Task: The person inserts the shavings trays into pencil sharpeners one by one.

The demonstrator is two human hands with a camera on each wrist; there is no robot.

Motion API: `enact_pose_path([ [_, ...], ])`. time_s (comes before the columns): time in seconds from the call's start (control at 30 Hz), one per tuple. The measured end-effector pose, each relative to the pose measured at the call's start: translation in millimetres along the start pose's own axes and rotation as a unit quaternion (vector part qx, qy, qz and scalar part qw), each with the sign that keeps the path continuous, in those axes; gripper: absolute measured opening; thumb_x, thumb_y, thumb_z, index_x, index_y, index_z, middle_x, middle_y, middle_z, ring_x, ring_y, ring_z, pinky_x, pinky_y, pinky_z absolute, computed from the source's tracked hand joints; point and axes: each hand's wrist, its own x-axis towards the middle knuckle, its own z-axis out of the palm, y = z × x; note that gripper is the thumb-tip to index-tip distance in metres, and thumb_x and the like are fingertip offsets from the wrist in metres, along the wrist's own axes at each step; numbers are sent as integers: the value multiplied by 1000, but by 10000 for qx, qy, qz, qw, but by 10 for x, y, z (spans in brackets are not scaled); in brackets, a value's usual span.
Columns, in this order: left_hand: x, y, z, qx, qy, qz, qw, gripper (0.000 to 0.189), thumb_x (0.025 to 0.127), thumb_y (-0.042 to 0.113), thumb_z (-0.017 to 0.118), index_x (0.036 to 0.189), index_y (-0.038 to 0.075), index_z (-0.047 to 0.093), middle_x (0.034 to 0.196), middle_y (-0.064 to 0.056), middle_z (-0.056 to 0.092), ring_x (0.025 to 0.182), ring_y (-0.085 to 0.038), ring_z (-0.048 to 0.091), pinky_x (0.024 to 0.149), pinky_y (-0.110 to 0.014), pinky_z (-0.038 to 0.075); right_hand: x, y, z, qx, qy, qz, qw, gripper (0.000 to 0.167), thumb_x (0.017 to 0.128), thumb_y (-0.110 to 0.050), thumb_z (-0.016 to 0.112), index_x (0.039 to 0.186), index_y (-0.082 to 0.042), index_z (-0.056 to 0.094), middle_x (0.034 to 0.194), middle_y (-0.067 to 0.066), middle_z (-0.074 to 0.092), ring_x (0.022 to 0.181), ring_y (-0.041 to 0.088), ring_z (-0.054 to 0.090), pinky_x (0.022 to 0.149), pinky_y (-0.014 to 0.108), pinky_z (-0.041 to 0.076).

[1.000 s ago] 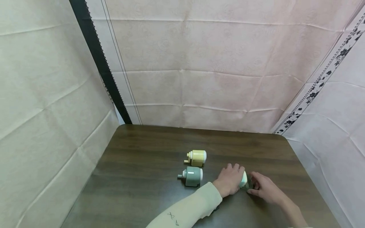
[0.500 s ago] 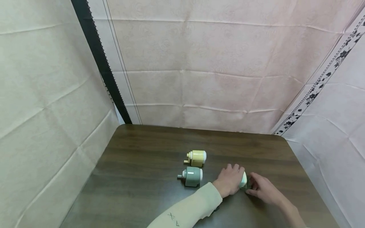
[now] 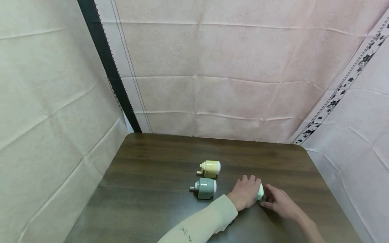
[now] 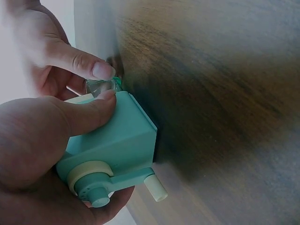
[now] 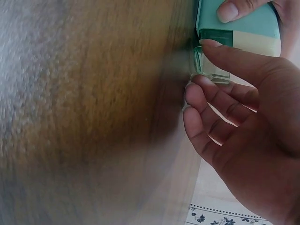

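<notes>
A mint-green crank pencil sharpener [image 4: 126,126] rests on the table, its crank handle [image 4: 155,187] showing in the left wrist view. My left hand [image 3: 245,193] grips its body, thumb over one side. At the sharpener's other end, a clear plastic shavings drawer [image 5: 214,68] sticks partway out of its slot. My right hand [image 3: 281,201] pinches this drawer between thumb and fingers. In the head view, the left hand hides most of the mint sharpener.
To the left of my hands stand a yellow crank sharpener [image 3: 211,169] and, nearer me, a dark teal one [image 3: 206,188]. The brown wooden table [image 3: 146,202] is bordered by hanging cloths [image 3: 231,67] at the back and sides.
My right hand has shifted slightly left, bringing the drawer closer into the mint sharpener. The left hand holds its place, and the other two sharpeners stay put.
</notes>
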Motion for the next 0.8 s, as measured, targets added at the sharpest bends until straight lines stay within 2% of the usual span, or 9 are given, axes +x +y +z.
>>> enact_pose_path([
  [0.33,-10,12,-12,43,68,31,10000,67,88,48,86,142,29,52,128,8,57,108,-13,56,90,-30,55,6,-11,5,120,-5,-76,9999,41,91,-20,86,121,-5,62,102,1,68,82,6,63,68,27,54],
  [0.63,14,-10,29,93,39,34,9999,69,87,48,87,142,29,51,128,8,57,109,-13,56,90,-29,55,59,-41,43,112,-14,-83,9999,40,90,-20,86,119,-7,62,96,-1,66,79,6,62,67,28,52],
  [0.8,5,-6,7,76,36,39,10000,69,87,48,87,142,29,52,127,8,58,108,-13,57,89,-30,55,79,-65,70,198,-31,-96,9998,40,91,-22,86,118,-6,60,95,-1,65,78,7,60,66,28,51],
])
